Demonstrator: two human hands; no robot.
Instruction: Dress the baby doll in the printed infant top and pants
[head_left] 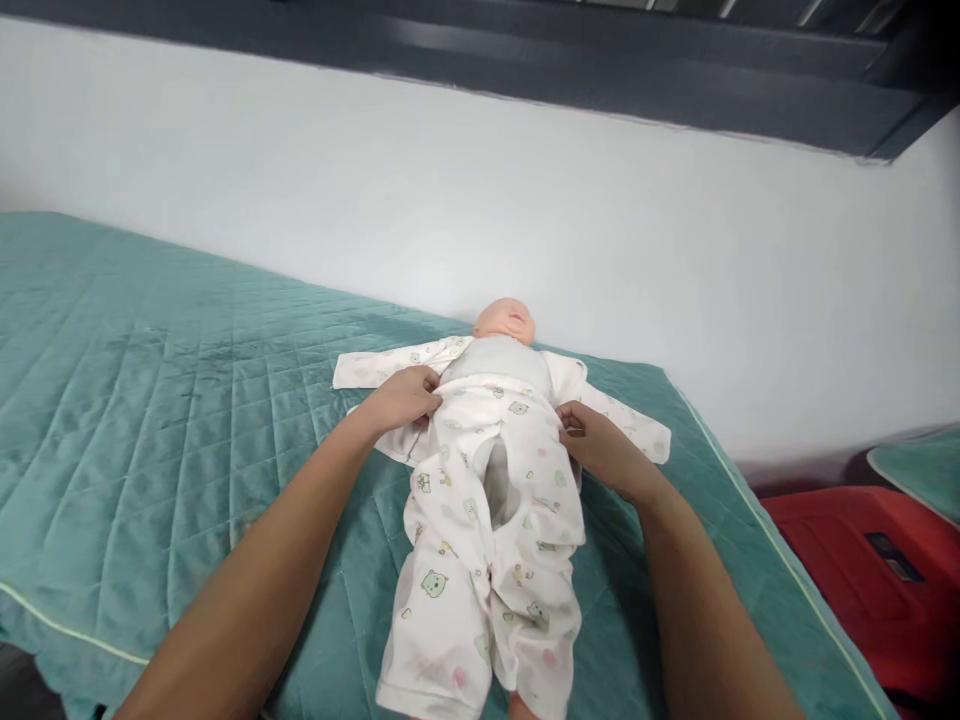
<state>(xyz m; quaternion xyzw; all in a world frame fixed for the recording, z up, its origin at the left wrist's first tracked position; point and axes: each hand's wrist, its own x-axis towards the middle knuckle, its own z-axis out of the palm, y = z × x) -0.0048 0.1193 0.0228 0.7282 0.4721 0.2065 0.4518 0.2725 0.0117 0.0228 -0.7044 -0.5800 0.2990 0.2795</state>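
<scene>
A baby doll (505,320) lies on its back, head toward the wall, its torso grey. It wears white printed pants (450,560), pulled up to the middle, with an opening at the crotch. Under it a matching printed jacket (622,412) lies spread, its sleeves out to both sides. At the left side of the waist, my left hand (405,397) is closed, its fingertips pinching the edge of the pants. On the opposite side, slightly lower, my right hand (602,445) has curled fingers gripping the pants' side. The fingertips of both hands are partly hidden.
A green quilted cover (187,420) lies under the doll, its piped edge running down the right. Behind stands a white wall (420,190) below a dark frame (480,60). A red plastic object (847,570) sits beyond the bed's right edge.
</scene>
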